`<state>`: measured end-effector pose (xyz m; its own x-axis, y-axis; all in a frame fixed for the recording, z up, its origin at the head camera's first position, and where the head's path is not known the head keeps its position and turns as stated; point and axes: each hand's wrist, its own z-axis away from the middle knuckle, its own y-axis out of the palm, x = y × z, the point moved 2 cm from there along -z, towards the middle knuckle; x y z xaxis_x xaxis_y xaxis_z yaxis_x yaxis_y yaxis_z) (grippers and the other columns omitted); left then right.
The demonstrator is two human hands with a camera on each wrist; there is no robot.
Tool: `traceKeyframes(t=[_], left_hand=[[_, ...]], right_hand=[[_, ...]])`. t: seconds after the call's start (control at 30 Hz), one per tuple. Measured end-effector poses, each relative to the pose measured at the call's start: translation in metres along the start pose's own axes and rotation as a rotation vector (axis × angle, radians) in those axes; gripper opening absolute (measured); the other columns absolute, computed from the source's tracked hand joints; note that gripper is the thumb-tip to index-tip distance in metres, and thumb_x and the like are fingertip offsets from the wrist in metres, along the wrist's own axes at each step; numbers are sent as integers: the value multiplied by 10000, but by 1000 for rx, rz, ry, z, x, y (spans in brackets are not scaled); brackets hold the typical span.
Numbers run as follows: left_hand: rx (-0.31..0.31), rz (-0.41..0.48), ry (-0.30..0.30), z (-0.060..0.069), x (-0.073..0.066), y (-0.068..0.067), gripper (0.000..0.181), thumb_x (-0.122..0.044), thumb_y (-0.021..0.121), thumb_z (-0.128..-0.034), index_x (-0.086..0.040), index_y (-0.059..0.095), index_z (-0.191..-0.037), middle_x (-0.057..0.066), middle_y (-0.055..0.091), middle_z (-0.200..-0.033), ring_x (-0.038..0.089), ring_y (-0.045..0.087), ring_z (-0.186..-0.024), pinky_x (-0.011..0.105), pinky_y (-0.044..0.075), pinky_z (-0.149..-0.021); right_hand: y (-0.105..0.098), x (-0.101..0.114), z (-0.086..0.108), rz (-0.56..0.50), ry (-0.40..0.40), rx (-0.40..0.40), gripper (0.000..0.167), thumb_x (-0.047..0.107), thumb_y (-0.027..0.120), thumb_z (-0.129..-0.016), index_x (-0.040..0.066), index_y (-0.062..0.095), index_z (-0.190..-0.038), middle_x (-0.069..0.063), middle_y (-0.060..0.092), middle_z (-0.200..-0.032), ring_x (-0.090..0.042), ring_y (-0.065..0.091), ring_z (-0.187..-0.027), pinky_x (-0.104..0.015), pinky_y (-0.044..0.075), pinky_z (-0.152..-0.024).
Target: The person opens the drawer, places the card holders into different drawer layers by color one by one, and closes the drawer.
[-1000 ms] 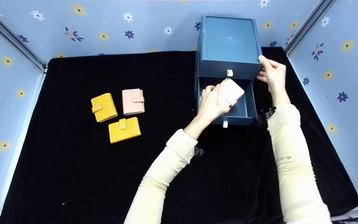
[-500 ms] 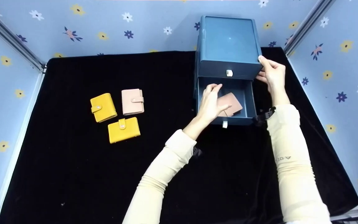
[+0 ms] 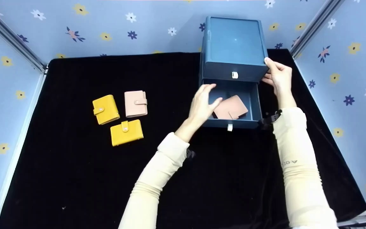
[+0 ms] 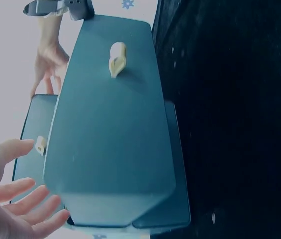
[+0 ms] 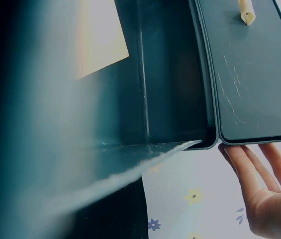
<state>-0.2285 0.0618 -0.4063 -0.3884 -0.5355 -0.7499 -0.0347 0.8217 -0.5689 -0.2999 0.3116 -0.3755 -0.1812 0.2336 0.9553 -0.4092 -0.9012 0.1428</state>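
Note:
A blue two-drawer cabinet (image 3: 235, 39) stands at the back right, with its lower drawer (image 3: 248, 123) pulled out. Inside that drawer lies a small pink snap-strap wallet (image 3: 232, 107), slanted near the front. My left hand (image 3: 199, 103) hovers over the drawer's left edge, thumb and fingers spread, holding nothing. In the left wrist view, its fingers (image 4: 28, 204) are apart beside the drawer front. My right hand (image 3: 280, 78) rests at the cabinet's front right corner. Its thumb touches the top edge, and its fairly straight fingers (image 5: 247, 172) lie against the side.
Two yellow snap-strap wallets lie left on the black cloth, an upper one (image 3: 106, 109) and a lower one (image 3: 126, 132). Beside them is another pink wallet (image 3: 136, 104). The upper drawer (image 3: 224, 70) is closed. Flowered panels (image 3: 157, 25) border the table.
My left hand has let go of the pink wallet, which now lies in the lower drawer. The hand has since drawn back leftward. My right hand has stayed at the cabinet corner.

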Motion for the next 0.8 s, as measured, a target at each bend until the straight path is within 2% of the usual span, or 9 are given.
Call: traceKeyframes(t=[0.23, 0.53, 0.8], left_hand=[[-43, -2, -38, 1, 17, -15, 419, -187, 648, -801, -19, 546, -1171, 82, 542, -1136, 186, 512, -1049, 249, 388, -885], [-106, -81, -111, 2, 43, -34, 377, -196, 633, -810, -40, 569, -1148, 65, 557, -1121, 193, 528, -1024, 292, 420, -836], [-88, -166, -215, 4, 71, -46, 399, -227, 625, -816, -56, 555, -1169, 69, 538, -1145, 231, 533, -1011, 336, 452, -784]], right_hand=[[1, 0, 1, -9, -6, 3, 361, 228, 768, -679, 29, 657, -959, -84, 624, -654, -193, 635, -581, -286, 514, -522], [1, 0, 1, 7, -2, 3, 389, 238, 762, -685, 24, 649, -989, -82, 627, -665, -192, 635, -581, -286, 515, -534], [0, 0, 0, 10, -8, 5, 383, 241, 766, -680, 28, 653, -978, -78, 631, -681, -190, 635, -592, -287, 515, -529]])
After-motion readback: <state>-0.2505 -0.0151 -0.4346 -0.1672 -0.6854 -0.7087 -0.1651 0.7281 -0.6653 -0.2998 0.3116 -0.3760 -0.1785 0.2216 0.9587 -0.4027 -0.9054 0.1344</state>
